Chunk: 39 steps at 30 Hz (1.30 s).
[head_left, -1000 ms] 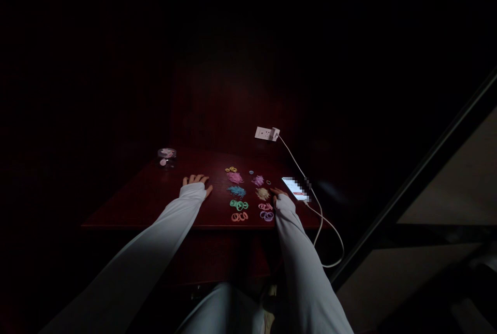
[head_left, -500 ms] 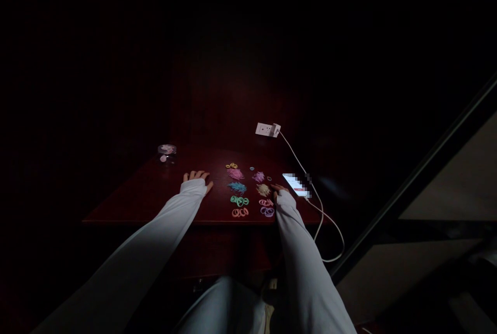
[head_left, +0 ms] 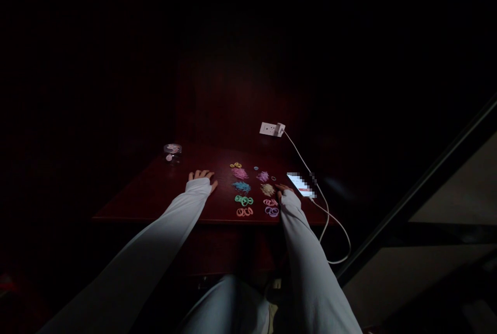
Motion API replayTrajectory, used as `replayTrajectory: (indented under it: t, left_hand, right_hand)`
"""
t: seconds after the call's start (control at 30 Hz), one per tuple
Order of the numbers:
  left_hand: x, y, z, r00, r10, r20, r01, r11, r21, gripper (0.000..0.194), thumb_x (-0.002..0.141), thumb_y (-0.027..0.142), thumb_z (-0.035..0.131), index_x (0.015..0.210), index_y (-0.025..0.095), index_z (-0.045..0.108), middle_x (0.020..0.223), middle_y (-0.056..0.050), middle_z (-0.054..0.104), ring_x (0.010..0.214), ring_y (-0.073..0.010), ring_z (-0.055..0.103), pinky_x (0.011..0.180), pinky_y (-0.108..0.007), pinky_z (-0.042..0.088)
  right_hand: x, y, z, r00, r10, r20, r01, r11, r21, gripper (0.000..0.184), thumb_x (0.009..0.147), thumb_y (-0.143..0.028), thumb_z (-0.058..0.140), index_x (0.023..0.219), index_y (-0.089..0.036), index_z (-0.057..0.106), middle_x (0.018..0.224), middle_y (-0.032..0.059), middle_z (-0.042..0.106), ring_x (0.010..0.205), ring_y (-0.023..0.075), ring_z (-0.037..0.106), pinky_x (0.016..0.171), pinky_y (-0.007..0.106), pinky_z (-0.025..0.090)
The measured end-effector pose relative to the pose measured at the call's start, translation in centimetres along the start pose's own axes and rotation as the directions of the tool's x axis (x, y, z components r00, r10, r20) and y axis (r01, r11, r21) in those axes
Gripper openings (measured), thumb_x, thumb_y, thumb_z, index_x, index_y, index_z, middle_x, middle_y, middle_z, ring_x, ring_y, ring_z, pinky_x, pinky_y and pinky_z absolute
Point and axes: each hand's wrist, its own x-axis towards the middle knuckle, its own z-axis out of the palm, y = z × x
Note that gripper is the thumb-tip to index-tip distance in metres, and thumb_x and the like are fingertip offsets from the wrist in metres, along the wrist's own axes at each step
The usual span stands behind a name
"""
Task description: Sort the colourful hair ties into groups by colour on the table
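My left hand [head_left: 203, 177] lies flat on the dark red table [head_left: 155, 191], fingers spread, holding nothing. My right hand [head_left: 284, 189] rests beside a lit phone [head_left: 301, 184], a finger stretched toward it; most of that hand is covered by the white sleeve. Between my hands lie small sorted heaps of coloured elastic bands: yellow [head_left: 235, 165], pink [head_left: 240, 173], blue [head_left: 241, 186], green [head_left: 244, 200], orange [head_left: 244, 212], purple [head_left: 272, 212] and a tan heap [head_left: 267, 189].
A small clear jar [head_left: 172, 150] stands at the table's far left corner. A white wall socket [head_left: 268, 128] holds a charger whose cable [head_left: 330, 220] runs to the phone and loops off the right edge. The room is very dark.
The view has shifted a little to the left, so everything sits slightly further right in the picture. Both hands stay where they were on the table.
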Motion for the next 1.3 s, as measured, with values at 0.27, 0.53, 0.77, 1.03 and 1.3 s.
replayTrajectory:
  t: [0.27,0.53,0.77,1.03,1.3]
  left_hand:
    - [0.21,-0.22,0.53,1.0,0.008,-0.03,-0.007,1.0,0.021,0.051,0.102,0.043,0.048,0.148,0.027,0.065,0.16,-0.008,0.059,0.145,-0.0347,0.049,0.121,-0.053,0.033]
    - [0.21,-0.19,0.37,1.0,0.009,-0.025,-0.008,0.999,0.036,0.05,0.102,0.042,0.048,0.148,0.032,0.064,0.159,-0.006,0.061,0.144,-0.0337,0.049,0.119,-0.052,0.034]
    - [-0.01,-0.09,0.07,1.0,0.008,-0.009,-0.007,0.999,0.042,0.052,0.103,0.042,0.046,0.149,0.028,0.063,0.161,-0.007,0.058,0.146,-0.033,0.048,0.119,-0.05,0.033]
    - [0.05,-0.07,0.08,1.0,0.003,-0.013,-0.002,0.999,0.034,0.051,0.102,0.042,0.047,0.148,0.03,0.064,0.16,-0.006,0.06,0.144,-0.0329,0.049,0.118,-0.05,0.034]
    - [0.16,-0.11,0.13,1.0,0.001,-0.004,-0.001,1.0,0.029,0.05,0.102,0.042,0.047,0.148,0.031,0.064,0.16,-0.006,0.059,0.145,-0.0328,0.048,0.119,-0.051,0.035]
  right_hand:
    - [0.1,0.14,0.22,1.0,0.002,-0.009,-0.002,1.0,-0.003,0.048,0.094,-0.017,0.053,0.135,-0.024,0.076,0.143,0.0064,0.072,0.138,0.0234,0.061,0.121,0.037,0.046]
    - [0.54,0.39,0.85,1.0,0.007,-0.016,-0.008,1.0,-0.029,0.049,0.093,-0.016,0.051,0.135,-0.023,0.076,0.142,0.0063,0.072,0.138,0.0232,0.061,0.122,0.037,0.044]
    - [0.26,0.38,0.48,1.0,-0.007,-0.007,0.007,1.0,-0.026,0.049,0.093,-0.018,0.05,0.135,-0.024,0.076,0.144,0.0062,0.071,0.138,0.0223,0.06,0.122,0.036,0.044]
    - [0.25,-0.07,0.32,0.999,0.037,0.016,-0.036,0.997,-0.068,0.05,0.095,-0.017,0.05,0.138,-0.025,0.074,0.147,0.0048,0.069,0.139,0.0209,0.059,0.121,0.033,0.044]
    - [0.11,-0.38,-0.11,0.997,0.056,0.056,-0.054,0.998,-0.04,0.052,0.096,-0.019,0.049,0.142,-0.024,0.072,0.152,0.005,0.065,0.144,0.0216,0.056,0.123,0.034,0.042]
